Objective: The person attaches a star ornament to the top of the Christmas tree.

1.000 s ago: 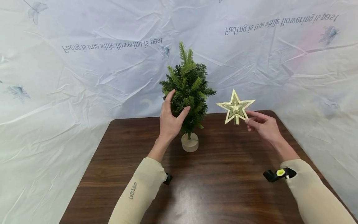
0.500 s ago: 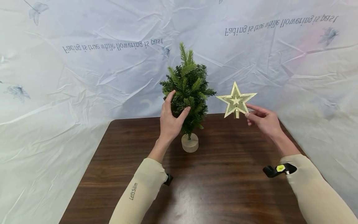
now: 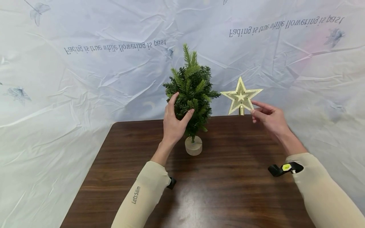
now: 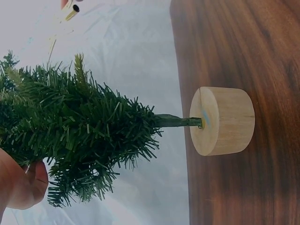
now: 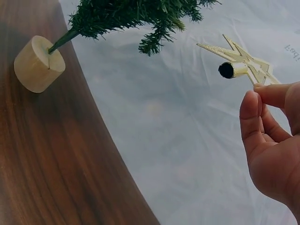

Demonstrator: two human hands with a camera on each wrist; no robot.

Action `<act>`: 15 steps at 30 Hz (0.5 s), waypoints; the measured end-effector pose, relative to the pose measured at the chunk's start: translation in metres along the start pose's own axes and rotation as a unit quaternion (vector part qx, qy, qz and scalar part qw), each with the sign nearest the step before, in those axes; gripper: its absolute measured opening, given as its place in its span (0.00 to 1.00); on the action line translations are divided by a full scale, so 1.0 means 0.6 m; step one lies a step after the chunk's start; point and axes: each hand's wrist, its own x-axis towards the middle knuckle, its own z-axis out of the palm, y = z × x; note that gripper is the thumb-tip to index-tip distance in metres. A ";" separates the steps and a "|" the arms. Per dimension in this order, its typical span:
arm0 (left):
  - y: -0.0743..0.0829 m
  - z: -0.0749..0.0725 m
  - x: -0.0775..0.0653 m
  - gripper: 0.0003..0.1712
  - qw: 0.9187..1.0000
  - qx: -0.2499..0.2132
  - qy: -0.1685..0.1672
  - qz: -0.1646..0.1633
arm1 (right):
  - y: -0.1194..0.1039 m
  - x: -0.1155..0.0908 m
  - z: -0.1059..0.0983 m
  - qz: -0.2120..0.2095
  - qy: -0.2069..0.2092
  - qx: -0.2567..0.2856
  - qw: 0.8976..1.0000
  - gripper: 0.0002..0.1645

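Observation:
A small artificial Christmas tree (image 3: 196,95) stands upright on its round wooden base (image 3: 194,146). My left hand (image 3: 174,122) grips its left side, with thumb and forefinger spread around the foliage. Some of the left fingers (image 4: 35,185) show beside the branches in the left wrist view, others are hidden. To the right of the tree, my right hand (image 3: 271,118) pinches a gold star tree topper (image 3: 240,96) by a lower point between thumb and forefinger. The star is held up in the air, apart from the branches. Its hollow socket (image 5: 233,70) opens toward the right wrist camera.
The dark wooden table (image 3: 128,164) bears the tree near its back edge. Behind it hangs a wrinkled pale sheet (image 3: 114,79) with printed lettering and flowers. Black wrist cameras (image 3: 285,169) sit at both sleeves.
My right hand has risen with the star, from about the table's back edge to above it. The left hand and the tree stay where they were.

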 end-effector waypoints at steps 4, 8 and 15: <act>-0.001 0.000 0.000 0.45 1.000 -0.001 0.001 0.001 | -0.005 0.003 0.004 -0.007 -0.002 0.030 1.000 0.24; -0.001 0.000 0.000 0.45 1.000 -0.001 0.001 -0.001 | -0.012 0.006 0.008 -0.013 -0.003 0.054 0.998 0.23; -0.002 0.001 0.000 0.45 1.000 0.001 0.002 0.000 | -0.022 0.012 0.015 -0.028 0.002 0.057 0.998 0.25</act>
